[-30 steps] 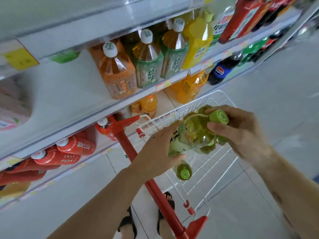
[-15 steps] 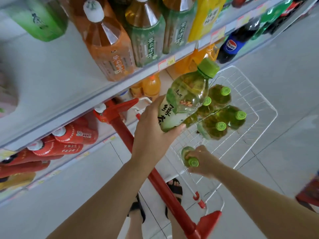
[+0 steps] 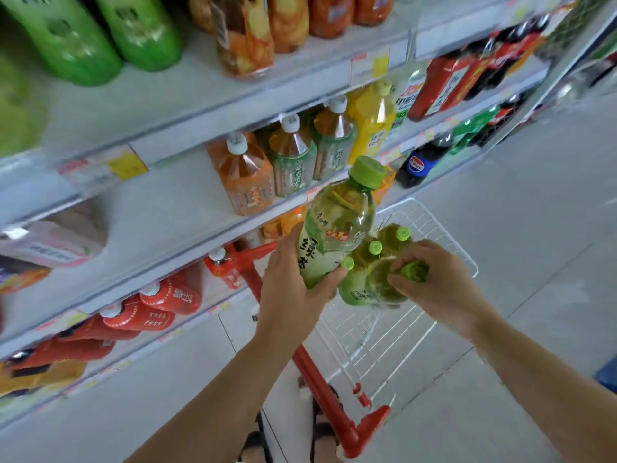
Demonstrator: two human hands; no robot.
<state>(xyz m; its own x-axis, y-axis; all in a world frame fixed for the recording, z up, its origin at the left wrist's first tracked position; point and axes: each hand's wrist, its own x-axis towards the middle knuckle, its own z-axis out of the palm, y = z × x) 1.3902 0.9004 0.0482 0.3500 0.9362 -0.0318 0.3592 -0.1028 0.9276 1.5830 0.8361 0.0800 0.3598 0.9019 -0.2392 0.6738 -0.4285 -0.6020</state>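
Observation:
My left hand (image 3: 293, 295) grips a green tea bottle (image 3: 337, 225) by its lower body, holding it tilted with its green cap up, above the white wire cart (image 3: 444, 235). My right hand (image 3: 437, 285) grips a second green tea bottle (image 3: 384, 282) around its neck and cap, lifted over the cart. Behind both, three more green-capped bottles (image 3: 387, 242) lie in the cart, partly hidden by the held ones.
The cart has a red handle (image 3: 327, 389). White store shelves (image 3: 160, 208) at left carry orange, green and yellow drink bottles (image 3: 247, 175), red bottles (image 3: 160, 305) lower down and a cola bottle (image 3: 420, 162). Grey tiled floor (image 3: 534, 212) spreads right. Sandalled feet show below.
My right hand has picked a bottle up from the near end of the cart and raised it beside the left-hand bottle. The view has tilted upward toward the shelves.

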